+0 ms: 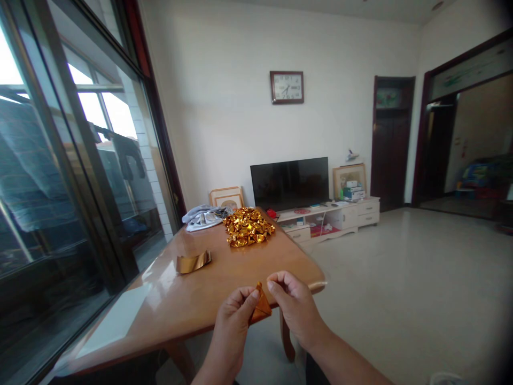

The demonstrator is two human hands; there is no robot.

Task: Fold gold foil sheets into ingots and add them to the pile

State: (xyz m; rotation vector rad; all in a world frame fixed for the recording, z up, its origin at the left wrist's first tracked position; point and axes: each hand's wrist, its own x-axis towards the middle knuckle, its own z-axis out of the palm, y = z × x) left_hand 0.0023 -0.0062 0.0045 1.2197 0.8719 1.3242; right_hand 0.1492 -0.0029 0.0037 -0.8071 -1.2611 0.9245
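- A wooden table (188,299) is seen running from the lower left toward the centre of the frame; a grey cloth bundle (204,217) lies at its far end.
- A large heap of folded gold pieces (247,226) is piled at the far end, just right of the cloth, so much folding is judged done.
- A small stack of gold foil sheets (193,262) is left unfolded at mid-table, left of centre, well apart from the heap.
- The right hand (295,309) is raised at lower centre, thumb and forefinger pinched shut on the piece's upper edge.
- The left hand (233,316) is closed on its left side.
- One gold foil piece (261,307), partly folded into a point, is held between both hands, off the table's near edge.
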